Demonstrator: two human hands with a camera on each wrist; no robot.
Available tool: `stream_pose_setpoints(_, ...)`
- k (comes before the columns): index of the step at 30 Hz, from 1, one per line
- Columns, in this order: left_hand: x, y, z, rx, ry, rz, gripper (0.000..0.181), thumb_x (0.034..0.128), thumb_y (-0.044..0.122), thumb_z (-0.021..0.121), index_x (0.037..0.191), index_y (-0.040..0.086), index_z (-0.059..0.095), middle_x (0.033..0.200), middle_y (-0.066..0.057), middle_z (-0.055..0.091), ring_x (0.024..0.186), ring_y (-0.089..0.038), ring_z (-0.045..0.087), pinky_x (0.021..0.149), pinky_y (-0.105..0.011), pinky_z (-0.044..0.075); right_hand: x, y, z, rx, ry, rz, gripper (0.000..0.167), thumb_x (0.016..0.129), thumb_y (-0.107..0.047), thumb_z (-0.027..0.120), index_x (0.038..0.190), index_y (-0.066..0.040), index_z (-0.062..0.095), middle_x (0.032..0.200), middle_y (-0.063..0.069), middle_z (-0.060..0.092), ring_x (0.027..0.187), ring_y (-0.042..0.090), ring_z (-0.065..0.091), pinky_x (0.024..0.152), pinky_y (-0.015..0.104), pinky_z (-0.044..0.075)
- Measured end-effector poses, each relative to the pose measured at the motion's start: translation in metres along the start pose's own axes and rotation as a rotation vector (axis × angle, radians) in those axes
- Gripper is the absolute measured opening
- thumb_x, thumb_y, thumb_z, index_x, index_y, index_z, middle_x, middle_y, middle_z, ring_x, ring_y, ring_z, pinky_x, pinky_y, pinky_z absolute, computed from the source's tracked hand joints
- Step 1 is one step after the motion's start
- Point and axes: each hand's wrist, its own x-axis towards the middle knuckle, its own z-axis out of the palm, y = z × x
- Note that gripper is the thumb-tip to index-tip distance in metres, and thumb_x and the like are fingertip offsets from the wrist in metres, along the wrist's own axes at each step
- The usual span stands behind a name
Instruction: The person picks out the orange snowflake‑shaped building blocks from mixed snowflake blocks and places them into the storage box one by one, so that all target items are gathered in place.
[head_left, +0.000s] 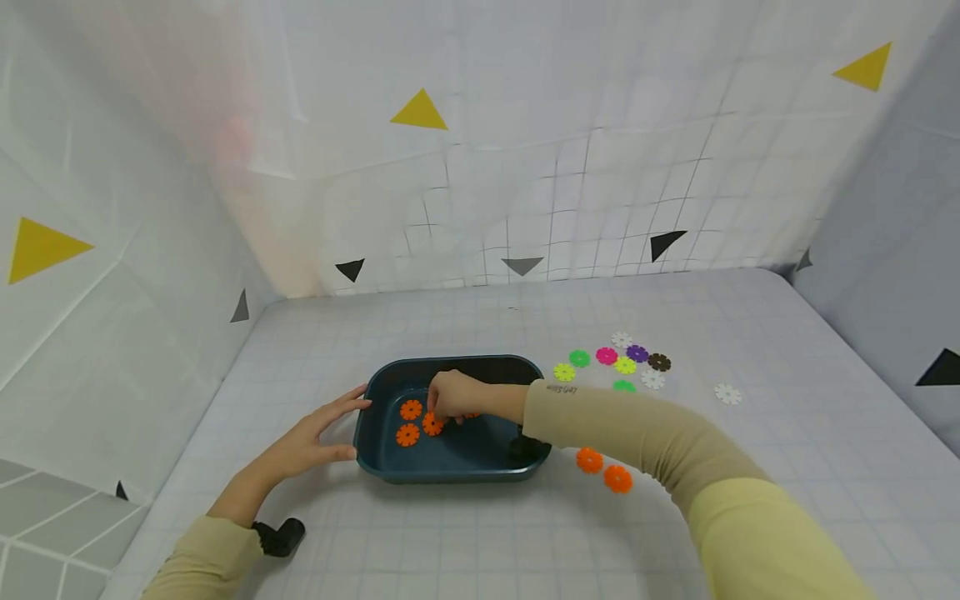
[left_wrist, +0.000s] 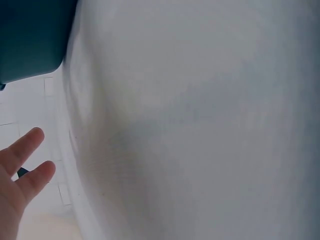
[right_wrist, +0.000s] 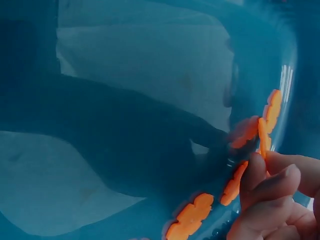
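A dark blue-green plastic tub point(head_left: 457, 477) sits on the table with several orange flower-shaped discs point(head_left: 407, 434) on its floor. My right hand point(head_left: 459, 395) reaches down inside it. Thumb and finger pinch one orange notched disc point(right_wrist: 263, 136), which stands on edge in the right wrist view; other orange discs point(right_wrist: 191, 219) lie around it. On the tub's left side, my left hand point(head_left: 321, 433) has its fingers extended at the rim, thumb apart from them. In the left wrist view, two fingertips of that hand show below the tub's corner point(left_wrist: 35, 45).
Two orange discs point(head_left: 618, 479) lie right of the tub, near the right forearm. Farther back, a loose group holds green, yellow, pink point(head_left: 607, 356), purple point(head_left: 637, 353), brown point(head_left: 659, 362) and white discs. One white disc point(head_left: 727, 393) lies apart. White sheeting surrounds the table.
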Motion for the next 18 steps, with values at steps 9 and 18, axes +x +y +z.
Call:
stream_pose_setpoints(9,-0.0006,0.0007,0.0003,-0.001,0.002,-0.006,0.062,0.0807,0.018,0.069,0.137,0.015,0.042,0.150,-0.013,0.023,0.134,-0.043,0.021,0.097,-0.068,0.022,0.0036,0.0005,0.0072,-0.175,0.004,-0.004,0.012,0.081,-0.011,0.068,0.093,-0.009,0.065,0.071,-0.003,0.058,0.040,0.010,0.046,0.043,0.021,0.043)
stream_pose_setpoints(18,-0.0004,0.0020,-0.0004,-0.012,0.000,-0.016,0.062,0.0810,0.017,0.068,0.137,0.014,0.042,0.151,-0.012,0.022,0.134,-0.043,0.020,0.097,-0.069,0.021,0.0019,-0.0026,0.0073,-0.268,-0.048,0.014,0.013,0.082,-0.018,0.069,0.093,-0.014,0.065,0.081,-0.004,0.058,0.044,0.012,0.051,0.043,0.021,0.043)
